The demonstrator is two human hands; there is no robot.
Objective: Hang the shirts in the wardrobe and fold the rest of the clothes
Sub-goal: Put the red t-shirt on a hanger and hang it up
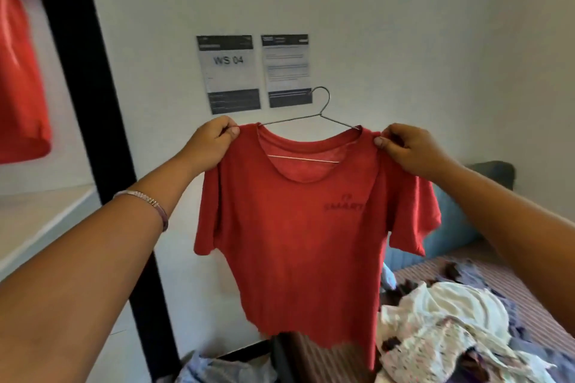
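Fingers (231,130) both hands pinch red shirt (298,227) shoulders on hanger (323,102); clothes pile (441,329) nr, bed.

Plain white wall (373,9) ahead, evenly and softly lit, no hard shadows. Two printed sheets stuck on it side by side: left sheet (228,73) marked "WS 04" with dark bands at top and bottom, right sheet (287,70) filled with fine lines of text too small to read. At the left, a tall black upright post (93,96) of a wardrobe frame, running from the top edge down toward the floor, with a pale shelf (40,211) inside it. At the right, against the wall, a blue cushion (451,227) at the far corner of a bed with a striped cover (510,283)
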